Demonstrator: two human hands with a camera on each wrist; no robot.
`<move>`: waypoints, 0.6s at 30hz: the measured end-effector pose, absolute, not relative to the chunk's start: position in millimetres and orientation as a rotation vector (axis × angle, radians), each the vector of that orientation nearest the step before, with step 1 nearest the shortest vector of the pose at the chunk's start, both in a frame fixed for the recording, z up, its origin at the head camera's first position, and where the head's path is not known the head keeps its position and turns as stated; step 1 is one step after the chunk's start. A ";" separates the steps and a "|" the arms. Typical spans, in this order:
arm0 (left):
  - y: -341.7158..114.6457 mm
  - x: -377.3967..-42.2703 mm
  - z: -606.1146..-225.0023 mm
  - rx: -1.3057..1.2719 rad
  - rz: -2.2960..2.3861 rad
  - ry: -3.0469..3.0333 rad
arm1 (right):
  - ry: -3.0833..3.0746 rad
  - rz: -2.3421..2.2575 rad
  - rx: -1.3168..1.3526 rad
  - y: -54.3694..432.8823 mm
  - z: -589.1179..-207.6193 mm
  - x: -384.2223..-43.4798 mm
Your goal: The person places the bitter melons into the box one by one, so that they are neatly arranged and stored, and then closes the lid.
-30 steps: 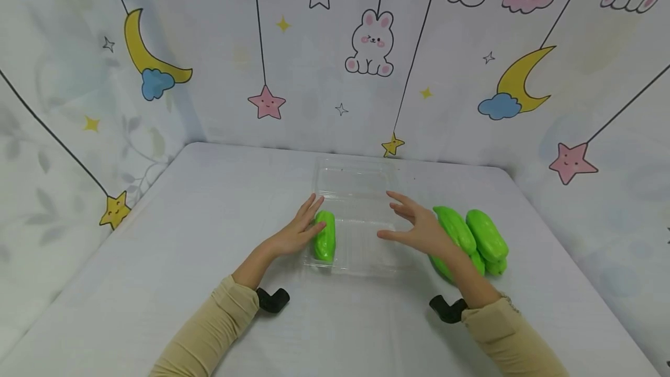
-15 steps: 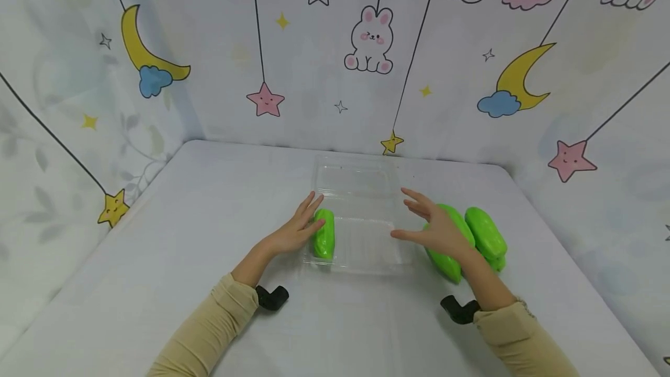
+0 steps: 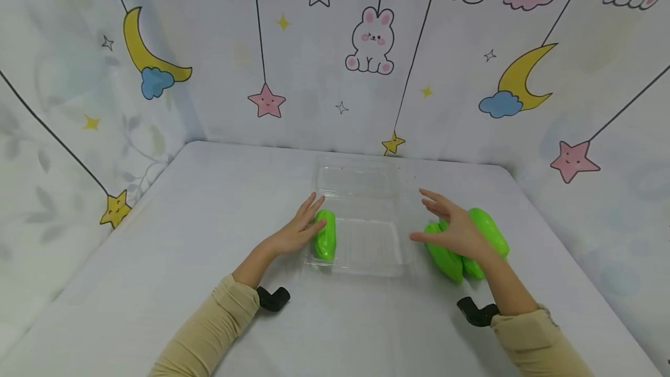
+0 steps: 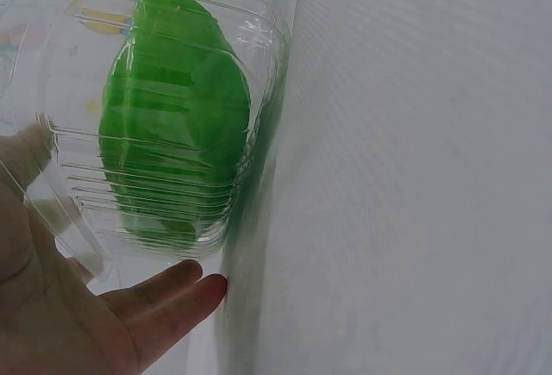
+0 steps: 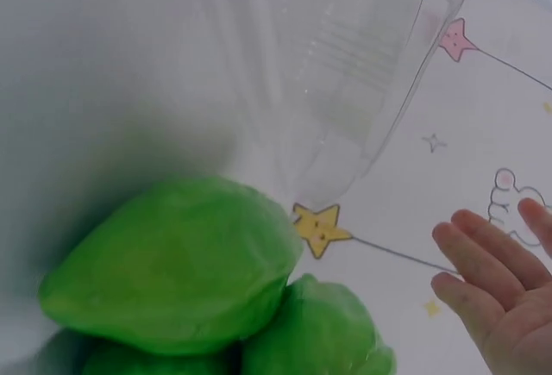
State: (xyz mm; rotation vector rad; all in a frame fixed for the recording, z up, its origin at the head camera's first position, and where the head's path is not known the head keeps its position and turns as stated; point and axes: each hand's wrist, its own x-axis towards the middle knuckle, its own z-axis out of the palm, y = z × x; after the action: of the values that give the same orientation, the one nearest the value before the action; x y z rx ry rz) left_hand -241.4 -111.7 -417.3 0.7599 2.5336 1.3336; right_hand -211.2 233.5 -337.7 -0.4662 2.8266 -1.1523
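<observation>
A clear plastic clamshell box [image 3: 369,246] lies with its lid [image 3: 356,179] folded back on the table. Inside, along its left wall, is one glossy bright green, fruit-shaped piece [image 3: 325,240]; the left wrist view shows the piece [image 4: 177,108] through the ribbed plastic. My left hand [image 3: 290,236] rests at the box's left side with fingers extended and the thumb over the rim. To the right of the box, my right hand [image 3: 455,233] hovers above a pile of similar green pieces [image 3: 445,258], fingers spread and holding nothing. It partly hides the pile.
Black curved pieces [image 3: 273,299] stick out at both wrists. A white cloth covers the table [image 3: 209,202]. Behind it hangs a curtain [image 3: 314,63] printed with moons, stars and rabbits.
My right hand has moved to the right, from above the box to over the green pile. My left hand and the piece in the box have stayed in place.
</observation>
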 end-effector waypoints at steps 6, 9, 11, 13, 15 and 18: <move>-111.9 -241.2 -418.6 0.772 1.334 2.535 | 2.826 -1.163 -0.513 242.7 -333.7 -207.4; -111.8 -241.2 -419.1 0.779 1.343 2.533 | 2.838 -1.155 -0.527 247.5 -332.1 -206.0; -111.8 -241.2 -419.3 0.779 1.348 2.533 | 2.860 -1.129 -0.519 250.4 -331.3 -205.5; -112.0 -241.2 -419.5 0.781 1.350 2.535 | 2.878 -1.099 -0.504 253.1 -330.0 -204.9; -112.1 -241.1 -419.3 0.780 1.349 2.537 | 2.884 -1.084 -0.490 256.0 -329.3 -204.6; -112.6 -240.8 -419.0 0.776 1.338 2.544 | 2.884 -1.086 -0.483 260.9 -329.4 -204.8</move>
State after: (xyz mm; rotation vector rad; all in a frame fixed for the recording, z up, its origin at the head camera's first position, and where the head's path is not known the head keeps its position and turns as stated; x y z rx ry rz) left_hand -240.8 -112.6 -419.0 0.7765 2.5441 1.3375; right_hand -204.8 260.9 -329.4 -0.4828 2.8842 -1.0858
